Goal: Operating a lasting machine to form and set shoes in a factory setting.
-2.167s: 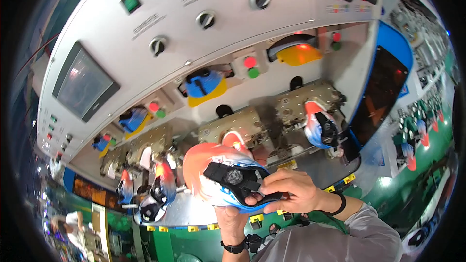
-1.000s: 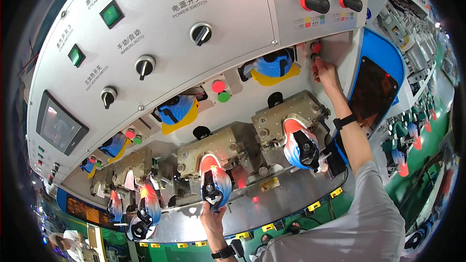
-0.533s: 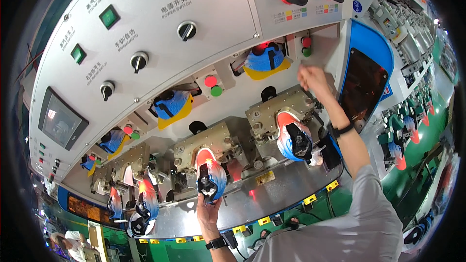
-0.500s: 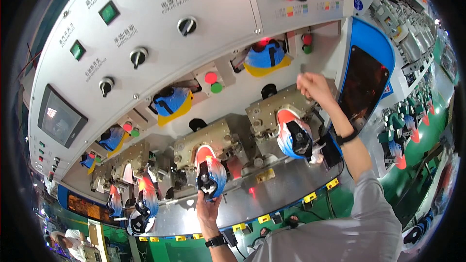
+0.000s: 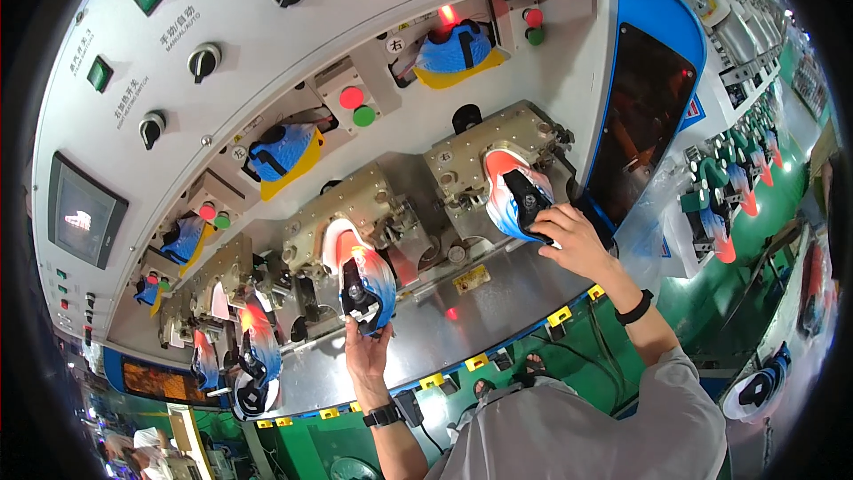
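Note:
My left hand [image 5: 366, 357] is closed on the heel end of a shoe upper [image 5: 378, 277], coral at the toe and blue toward the heel, with a black lining. Its toe end rests against a brass-coloured clamp block [image 5: 342, 210] of the machine. Farther right, a matching shoe upper [image 5: 505, 188] sits toe-first at a second clamp block [image 5: 487, 148]. My right hand [image 5: 576, 238] grips this upper's heel end, fingers curled over the rim. The thumb side is lower, and part of the grip is hidden by my fingers.
Behind the clamps, blue uppers on yellow-edged forms [image 5: 455, 55] stand in recesses beside red and green buttons [image 5: 353, 99]. A control panel [image 5: 133, 156] with knobs spans the left. More uppers [image 5: 260, 342] sit farther left. A blue-edged dark panel [image 5: 653, 107] rises at right.
My right hand has come down from beside the right clamp block onto the right upper's heel. My left hand keeps its hold on the left upper. The whole view has shifted.

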{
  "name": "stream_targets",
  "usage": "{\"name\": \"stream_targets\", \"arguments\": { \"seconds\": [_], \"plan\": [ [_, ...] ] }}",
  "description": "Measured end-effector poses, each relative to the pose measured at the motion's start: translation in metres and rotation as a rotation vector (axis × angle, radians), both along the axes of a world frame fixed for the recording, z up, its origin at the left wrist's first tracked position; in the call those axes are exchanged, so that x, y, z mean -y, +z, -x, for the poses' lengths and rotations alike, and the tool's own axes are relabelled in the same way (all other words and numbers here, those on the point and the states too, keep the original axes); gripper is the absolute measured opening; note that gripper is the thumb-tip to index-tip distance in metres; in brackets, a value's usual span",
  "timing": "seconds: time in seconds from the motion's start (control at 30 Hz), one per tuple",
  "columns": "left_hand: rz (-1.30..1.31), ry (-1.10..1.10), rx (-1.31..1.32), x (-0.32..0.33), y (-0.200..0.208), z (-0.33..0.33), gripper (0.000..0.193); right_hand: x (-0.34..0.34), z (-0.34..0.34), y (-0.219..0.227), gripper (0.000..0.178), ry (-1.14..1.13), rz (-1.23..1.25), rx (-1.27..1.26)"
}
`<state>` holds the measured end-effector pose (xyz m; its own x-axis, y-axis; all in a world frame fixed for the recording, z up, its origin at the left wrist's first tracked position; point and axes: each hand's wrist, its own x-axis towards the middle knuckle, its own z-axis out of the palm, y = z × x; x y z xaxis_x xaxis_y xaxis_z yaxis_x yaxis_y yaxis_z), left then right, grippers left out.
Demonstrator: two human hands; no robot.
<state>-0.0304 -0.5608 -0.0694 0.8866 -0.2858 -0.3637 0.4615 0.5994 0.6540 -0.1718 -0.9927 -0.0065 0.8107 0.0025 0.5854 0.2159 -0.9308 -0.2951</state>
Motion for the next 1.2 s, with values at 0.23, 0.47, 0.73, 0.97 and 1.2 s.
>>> {"name": "stream_targets", "arguments": {
  "seconds": [0.23,0.47,0.73,0.97,1.2],
  "plan": [
    [-0.188,0.163,0.444,0.011,0.020,0.034,0.044,-0.021,-0.017,-0.027,0.034,-0.107,0.078,-0.042],
    [-0.237,0.038,0.561,0.017,0.056,0.080,0.048,-0.025,-0.017,-0.030,0.030,-0.168,0.036,0.008],
    [-0.321,0.071,0.550,-0.019,0.088,0.113,0.040,-0.049,-0.022,-0.031,0.030,-0.216,-0.026,0.036],
    [-0.045,0.187,0.484,-0.105,0.089,0.144,0.057,-0.199,-0.013,-0.024,0.039,-0.412,-0.115,0.305],
    [-0.139,0.516,0.303,-0.297,0.038,0.187,0.073,-0.537,-0.075,-0.033,0.056,0.617,-0.301,0.117]
  ]
}}
